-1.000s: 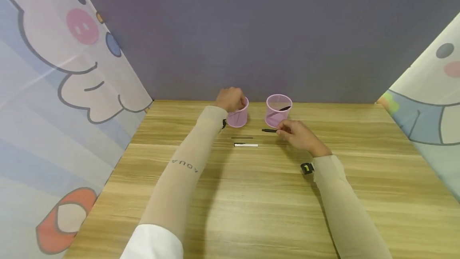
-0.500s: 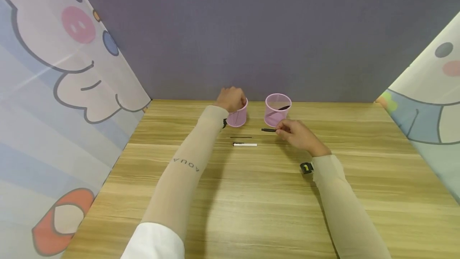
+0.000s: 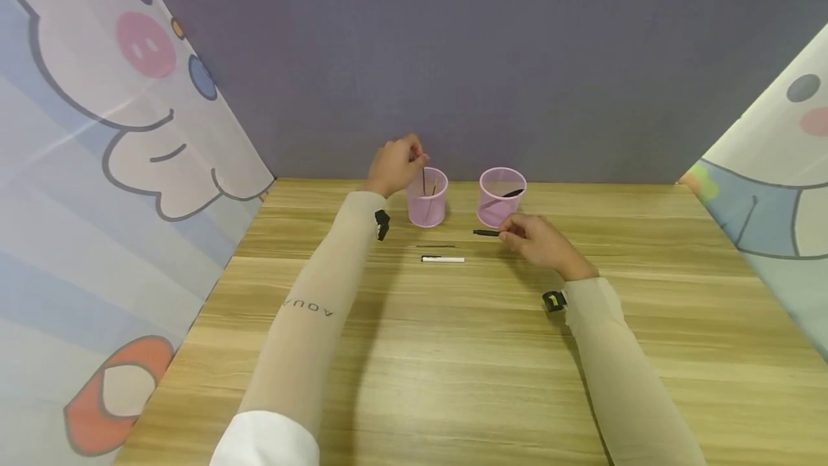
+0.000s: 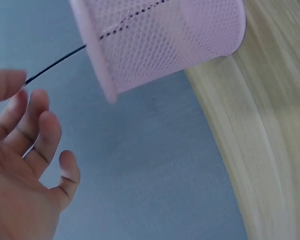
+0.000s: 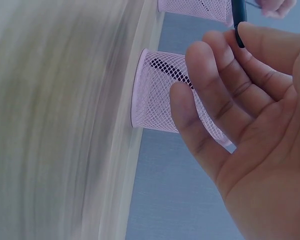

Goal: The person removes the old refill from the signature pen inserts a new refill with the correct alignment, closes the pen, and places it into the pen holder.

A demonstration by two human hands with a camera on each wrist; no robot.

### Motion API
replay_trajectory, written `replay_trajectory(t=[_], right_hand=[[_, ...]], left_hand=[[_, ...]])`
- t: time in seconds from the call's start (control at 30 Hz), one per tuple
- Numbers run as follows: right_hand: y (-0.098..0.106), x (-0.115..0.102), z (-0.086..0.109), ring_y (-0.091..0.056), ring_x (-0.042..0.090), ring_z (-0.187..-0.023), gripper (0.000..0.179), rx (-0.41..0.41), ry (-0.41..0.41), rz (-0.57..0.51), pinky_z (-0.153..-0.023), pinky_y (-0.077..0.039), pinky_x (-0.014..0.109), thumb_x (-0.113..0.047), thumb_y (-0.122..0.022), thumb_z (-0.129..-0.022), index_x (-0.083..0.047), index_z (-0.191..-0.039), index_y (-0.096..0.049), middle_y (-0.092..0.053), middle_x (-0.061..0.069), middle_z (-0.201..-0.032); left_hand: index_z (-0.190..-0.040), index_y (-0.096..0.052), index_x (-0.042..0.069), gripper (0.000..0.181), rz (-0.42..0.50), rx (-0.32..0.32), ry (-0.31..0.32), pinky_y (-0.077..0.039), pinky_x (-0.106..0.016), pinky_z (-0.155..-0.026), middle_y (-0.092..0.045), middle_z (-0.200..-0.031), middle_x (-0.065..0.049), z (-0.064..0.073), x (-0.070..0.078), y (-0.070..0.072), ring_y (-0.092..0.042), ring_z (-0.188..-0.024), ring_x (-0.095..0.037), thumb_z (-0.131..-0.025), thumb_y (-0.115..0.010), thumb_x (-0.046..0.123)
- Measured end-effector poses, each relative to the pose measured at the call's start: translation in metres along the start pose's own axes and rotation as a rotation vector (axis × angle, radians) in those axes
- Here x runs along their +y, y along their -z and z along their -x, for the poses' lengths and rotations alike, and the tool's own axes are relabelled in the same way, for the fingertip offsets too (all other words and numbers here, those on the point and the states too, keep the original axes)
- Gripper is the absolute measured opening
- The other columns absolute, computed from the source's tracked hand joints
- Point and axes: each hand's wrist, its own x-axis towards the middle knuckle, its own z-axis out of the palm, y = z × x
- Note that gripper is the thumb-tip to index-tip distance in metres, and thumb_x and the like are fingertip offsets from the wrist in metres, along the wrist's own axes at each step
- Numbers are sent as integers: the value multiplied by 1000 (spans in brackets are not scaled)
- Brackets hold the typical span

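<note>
My left hand (image 3: pixel 396 166) is raised at the rim of the left pink mesh cup (image 3: pixel 427 216). Between thumb and fingertips it pinches the top of a thin black pen refill (image 4: pixel 55 65), whose lower part is still inside the cup. Another thin stick (image 3: pixel 435 189) leans in that cup. My right hand (image 3: pixel 540 243) holds a black pen (image 3: pixel 485 233) by one end, pinched between thumb and fingers, in front of the right pink mesh cup (image 3: pixel 493 217). Its other fingers are loosely bent in the right wrist view. A dark pen-like item (image 3: pixel 513 193) leans inside the right cup.
A white pen (image 3: pixel 443 259) lies on the wooden table (image 3: pixel 453 351), with a thin dark refill (image 3: pixel 436 246) just behind it. Behind the cups rises a grey wall (image 3: pixel 453 56). Cartoon-printed panels (image 3: pixel 129 164) flank the table.
My left hand has come up out of the left cup and slightly left, drawing the thin black refill partly out. My right hand and the black pen have stayed in place.
</note>
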Motion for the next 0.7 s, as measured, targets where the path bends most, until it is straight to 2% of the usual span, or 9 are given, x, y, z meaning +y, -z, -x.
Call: replay_trajectory(t=[0.2, 0.37, 0.53, 0.7], right_hand=[[2, 0, 0, -56, 17, -79, 10, 5, -2, 17, -71, -48, 29, -12, -62, -102, -4, -102, -67, -67, 11, -88], [3, 2, 0, -57, 17, -78, 11, 10, -3, 31, -71, -48, 30, -13, -62, -102, -3, -103, -67, -68, 11, -88], [4, 4, -1, -59, 18, -80, 13, 12, -6, 33, -73, -50, 31, -13, -62, -102, -2, -105, -68, -70, 13, -91], [4, 7, -3, -59, 19, -82, 15, 7, -6, 25, -74, -50, 32, -13, -61, -102, 0, -106, -67, -70, 14, -93]], left_hand=[[-87, -54, 12, 25, 137, 202, -6, -35, -33, -63, -51, -72, -2, 15, -15, 5, -47, -67, -20, -105, -56, 29], [-78, -50, 13, 35, 245, 326, 15, -32, -32, -64, -44, -68, -1, 32, -22, 3, -42, -65, -20, -105, -59, 33], [-68, -50, 11, 45, 245, 381, 5, -31, -31, -60, -42, -61, -1, 48, -27, -3, -40, -60, -18, -103, -62, 38], [-66, -60, 6, 51, 278, 378, 22, -32, -31, -56, -47, -56, -1, 63, -27, -10, -40, -55, -19, -103, -60, 41]])
